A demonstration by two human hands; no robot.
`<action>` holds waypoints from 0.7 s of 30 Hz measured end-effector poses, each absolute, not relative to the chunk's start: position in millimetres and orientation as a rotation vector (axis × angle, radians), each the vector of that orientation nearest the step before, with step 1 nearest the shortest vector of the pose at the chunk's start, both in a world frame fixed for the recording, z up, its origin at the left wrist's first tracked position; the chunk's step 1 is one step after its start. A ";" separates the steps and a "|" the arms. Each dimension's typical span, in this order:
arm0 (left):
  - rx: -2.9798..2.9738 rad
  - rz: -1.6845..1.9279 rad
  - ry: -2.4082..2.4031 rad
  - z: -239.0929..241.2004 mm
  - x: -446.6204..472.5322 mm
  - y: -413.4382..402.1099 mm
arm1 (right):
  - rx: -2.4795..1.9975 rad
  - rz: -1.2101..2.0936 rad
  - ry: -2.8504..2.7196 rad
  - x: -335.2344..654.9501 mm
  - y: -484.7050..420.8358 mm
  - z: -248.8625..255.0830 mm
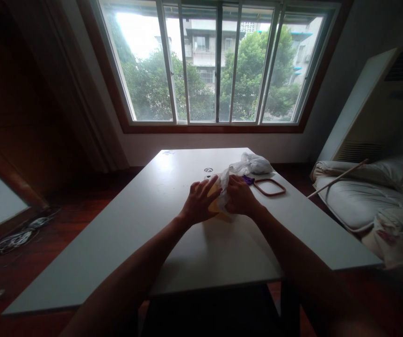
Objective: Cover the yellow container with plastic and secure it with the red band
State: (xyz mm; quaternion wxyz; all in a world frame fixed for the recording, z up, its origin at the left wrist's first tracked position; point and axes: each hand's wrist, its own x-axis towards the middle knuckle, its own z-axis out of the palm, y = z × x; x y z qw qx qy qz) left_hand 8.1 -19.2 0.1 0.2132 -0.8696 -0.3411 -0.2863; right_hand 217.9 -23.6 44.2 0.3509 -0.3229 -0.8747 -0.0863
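Both my hands rest close together on the white table [152,220], around a yellow object [214,202] partly wrapped in a thin white plastic bag [224,187]. My left hand [198,202] curls over the yellow object's left side. My right hand [239,196] is closed on the plastic bag at its right side. Most of the yellow object is hidden under my hands and the plastic.
A crumpled white bag [255,164], a small purple item [248,179] and a reddish-brown rounded frame [269,187] lie just beyond my right hand. White bedding [370,192] with a thin stick across it is at the right. A large window [215,65] faces me.
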 end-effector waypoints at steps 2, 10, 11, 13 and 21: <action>-2.424 -0.792 -0.935 0.3 6.9 -18.7 | -0.819 -0.178 -2.266 219.0 -23.5 44.4; -2.348 -1.235 -1.078 -4.6 0.7 -12.3 | -0.628 0.248 -1.833 232.7 -4.4 30.1; -2.335 -1.348 -1.156 -7.2 -0.3 -10.8 | -0.644 0.312 -1.806 235.8 0.2 26.3; -2.331 -1.563 -1.322 -15.2 -2.2 -5.9 | -0.699 0.421 -1.793 241.4 9.1 18.2; -2.631 -1.910 -1.417 -39.0 -12.6 19.4 | -0.835 0.602 -1.773 238.6 24.0 -3.9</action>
